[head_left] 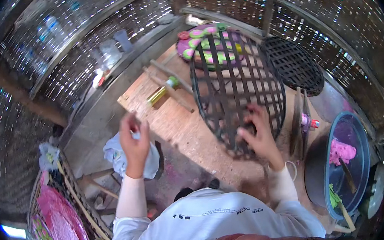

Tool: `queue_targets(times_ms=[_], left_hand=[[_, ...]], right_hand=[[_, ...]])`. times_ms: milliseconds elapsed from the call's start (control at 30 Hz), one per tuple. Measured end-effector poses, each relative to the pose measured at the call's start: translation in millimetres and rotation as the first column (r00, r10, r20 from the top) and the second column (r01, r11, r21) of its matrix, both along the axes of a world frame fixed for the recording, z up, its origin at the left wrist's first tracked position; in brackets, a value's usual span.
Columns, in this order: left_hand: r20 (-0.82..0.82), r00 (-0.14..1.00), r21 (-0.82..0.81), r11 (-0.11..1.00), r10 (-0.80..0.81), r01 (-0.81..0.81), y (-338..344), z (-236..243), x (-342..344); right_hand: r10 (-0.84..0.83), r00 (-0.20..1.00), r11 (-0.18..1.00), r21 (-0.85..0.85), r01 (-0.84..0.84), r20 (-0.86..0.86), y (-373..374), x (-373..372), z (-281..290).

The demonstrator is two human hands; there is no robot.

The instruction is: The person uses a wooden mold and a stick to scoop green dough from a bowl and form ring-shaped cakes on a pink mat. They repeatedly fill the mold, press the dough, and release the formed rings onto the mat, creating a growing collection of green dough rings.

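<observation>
My left hand [135, 141] is raised over the floor left of the wooden board [180, 139]. Its fingers are slightly bent, apart from the thumb, and hold nothing. On the right, my right hand [260, 134] is in front of the lower part of a round, dark, open-weave lattice tray [236, 76]. Its thumb and fingers are spread; whether they touch the lattice I cannot tell. The tray looks tilted, and its near edge is blurred. Behind its far end a round pink tray [185, 53] carries green and pink pieces.
A yellow-green bottle [159, 95] lies by wooden sticks [170, 87] on the board. Another dark woven tray [293, 64] leans at the back right. Right stands a large tub [315, 173] with a pink lump [341, 152]. At left are a basket [33, 200] and pale cloth [116, 152].
</observation>
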State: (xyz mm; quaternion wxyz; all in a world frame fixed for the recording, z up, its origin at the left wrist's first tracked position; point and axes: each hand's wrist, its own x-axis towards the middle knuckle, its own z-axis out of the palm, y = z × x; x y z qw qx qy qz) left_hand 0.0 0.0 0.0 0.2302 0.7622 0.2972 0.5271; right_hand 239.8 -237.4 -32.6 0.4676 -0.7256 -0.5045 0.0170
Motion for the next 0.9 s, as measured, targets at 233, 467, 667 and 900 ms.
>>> queue_targets(times_ms=[233, 467, 667, 900], left_hand=[[0.102, 0.957, 0.351, 0.891, 0.270, -0.289, 5.3, 111.4, -127.6], [-0.018, 0.786, 0.681, 0.583, 0.618, -0.443, -12.8, 172.4, -291.3], [-0.606, 0.158, 0.474, 0.513, 0.780, -0.716, -54.8, 103.8, -493.5], [-0.958, -0.107, 0.244, 0.554, 0.268, -0.796, -94.8, -1.7, -518.8]], right_hand=[[-0.007, 1.000, 0.964, -0.265, 0.003, -0.011, -69.3, -70.9, -64.4], [0.001, 0.972, 0.896, -0.432, 0.104, 0.235, -69.6, -67.2, -84.0], [-0.063, 0.905, 0.912, -0.343, 0.223, 0.420, -7.9, -107.6, -45.8], [0.532, 0.804, 0.846, -0.189, -0.498, 0.265, 86.1, -275.1, -9.6]])
